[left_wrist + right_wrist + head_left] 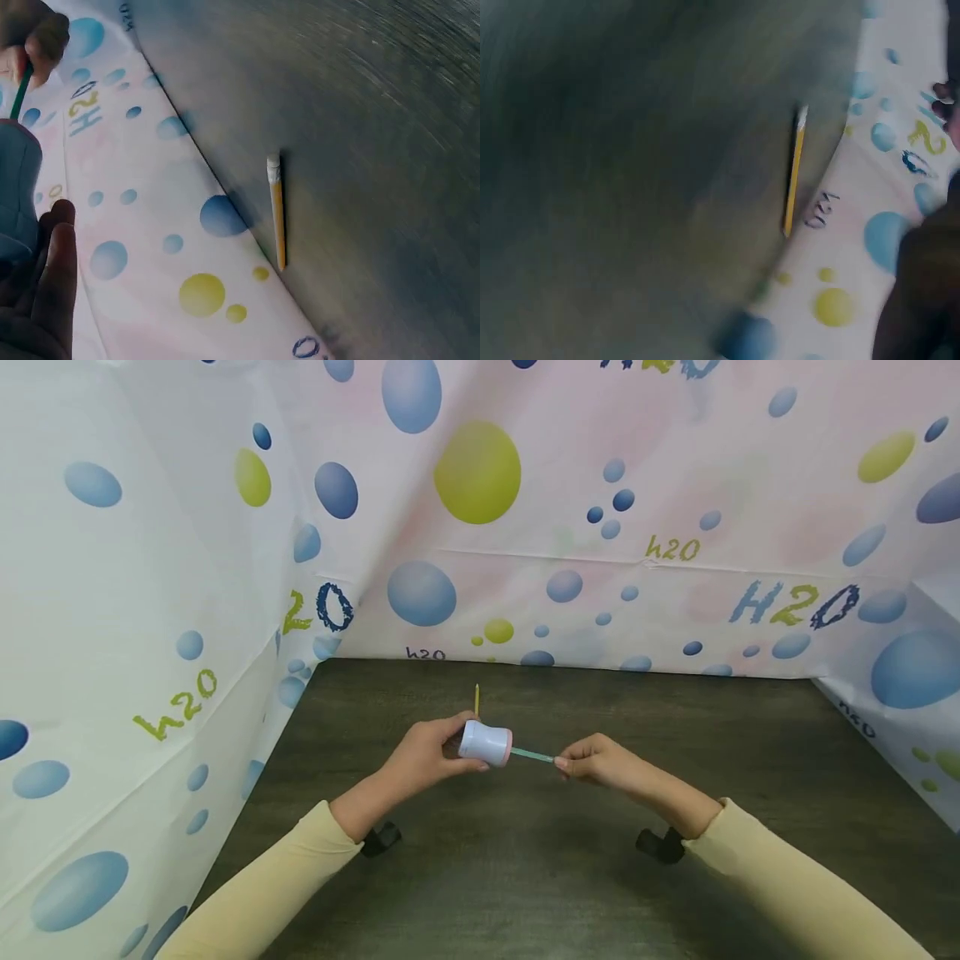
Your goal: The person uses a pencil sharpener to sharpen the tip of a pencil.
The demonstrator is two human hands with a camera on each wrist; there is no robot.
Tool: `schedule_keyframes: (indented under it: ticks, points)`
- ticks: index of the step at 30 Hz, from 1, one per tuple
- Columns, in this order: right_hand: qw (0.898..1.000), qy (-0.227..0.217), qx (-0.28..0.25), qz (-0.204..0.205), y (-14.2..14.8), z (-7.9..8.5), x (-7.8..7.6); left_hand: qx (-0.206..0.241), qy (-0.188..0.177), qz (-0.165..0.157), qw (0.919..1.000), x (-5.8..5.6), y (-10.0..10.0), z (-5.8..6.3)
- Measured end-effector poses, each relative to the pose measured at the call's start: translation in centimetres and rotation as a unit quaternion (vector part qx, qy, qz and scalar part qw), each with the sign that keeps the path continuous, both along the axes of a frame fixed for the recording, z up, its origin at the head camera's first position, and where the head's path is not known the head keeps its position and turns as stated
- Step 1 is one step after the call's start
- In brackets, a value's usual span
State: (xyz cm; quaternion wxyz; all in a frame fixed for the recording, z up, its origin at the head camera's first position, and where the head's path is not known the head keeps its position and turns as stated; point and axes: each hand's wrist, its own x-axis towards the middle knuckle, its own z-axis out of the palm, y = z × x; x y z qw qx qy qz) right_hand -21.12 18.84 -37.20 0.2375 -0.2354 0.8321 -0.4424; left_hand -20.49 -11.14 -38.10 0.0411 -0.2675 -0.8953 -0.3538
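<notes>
- Left grip (431, 750) is curled round the white cup (483, 742), near its base end. Cup's tipped on its side, pink rim (509, 747) facing the right hand, looks held above the table (517, 877).
- Right grip (603, 762) pinches the green strip (532, 754) by its outer end; other end meets the cup mouth. Can't tell how far inside it goes, or what else is in there.
- Main risk IMO: strip snags on the rim if pulled or pushed off-axis – it's thin, prob. flexes or slips the fingertip pinch.
- Cup wall's smooth & curved, so a sideways tug could twist it out of the left grip → drop.
- Mouth's sideways – anything loose inside could slide out if it dips.
- Pencil (477, 698) lies on the table beyond the cup; a low sweep w/ the left hand could knock it rolling.
</notes>
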Motion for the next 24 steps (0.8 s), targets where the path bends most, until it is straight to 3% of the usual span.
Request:
schedule_keyframes:
  ticks: [2, 4, 6, 8, 9, 10, 11, 13, 15, 16, 18, 20, 21, 22, 23, 24]
  points:
    - [0.989, -0.142, -0.019, 0.021, 0.4, 0.1, -0.7, 0.000, 0.015, -0.011, 0.9998, 0.2, 0.1, -0.1]
    - [0.982, -0.187, -0.015, 0.034, 0.7, 0.1, -1.1, 0.002, 0.004, -0.007, 1.0000, 0.3, 0.2, -0.2]
    - [0.990, -0.133, -0.007, 0.040, 0.6, 0.0, -1.3, 0.016, -0.032, 0.019, 0.9992, 0.4, 0.4, -0.4]
    - [0.999, 0.008, 0.028, 0.027, 0.3, -0.1, -1.0, 0.037, -0.079, 0.055, 0.9947, 0.3, 0.5, -0.5]
    - [0.993, 0.100, 0.057, 0.015, 0.2, -0.2, -0.8, 0.051, -0.105, 0.072, 0.9906, 0.2, 0.5, -0.5]
    - [0.978, 0.191, 0.088, 0.000, 0.0, -0.3, -0.5, 0.073, -0.135, 0.084, 0.9846, 0.1, 0.5, -0.5]
    - [0.953, 0.279, 0.114, -0.014, -0.2, -0.5, -0.3, 0.094, -0.166, 0.093, 0.9772, 0.0, 0.6, -0.5]
    - [0.887, 0.434, 0.150, -0.043, -0.4, -0.8, 0.1, 0.125, -0.213, 0.099, 0.9641, -0.2, 0.5, -0.4]
    - [0.814, 0.561, 0.141, -0.054, -0.5, -1.1, 0.2, 0.152, -0.254, 0.093, 0.9505, -0.4, 0.3, -0.2]
    - [0.779, 0.612, 0.127, -0.051, -0.6, -1.3, 0.1, 0.163, -0.272, 0.088, 0.9445, -0.5, 0.3, -0.1]
    - [0.706, 0.701, 0.093, -0.042, -0.6, -1.6, -0.2, 0.166, -0.285, 0.079, 0.9406, -0.5, 0.2, 0.0]
    - [0.651, 0.755, 0.062, -0.036, -0.6, -1.8, -0.6, 0.168, -0.296, 0.066, 0.9381, -0.5, 0.3, 0.1]
    - [0.635, 0.770, 0.052, -0.035, -0.6, -1.9, -0.7, 0.166, -0.298, 0.061, 0.9382, -0.5, 0.3, 0.2]
    - [0.629, 0.775, 0.048, -0.036, -0.7, -1.9, -0.7, 0.160, -0.297, 0.057, 0.9396, -0.5, 0.3, 0.1]
    - [0.633, 0.772, 0.047, -0.037, -0.7, -1.9, -0.7, 0.152, -0.292, 0.053, 0.9426, -0.4, 0.3, 0.0]
    - [0.651, 0.756, 0.054, -0.037, -0.8, -1.9, -0.5, 0.141, -0.282, 0.050, 0.9476, -0.4, 0.3, -0.1]
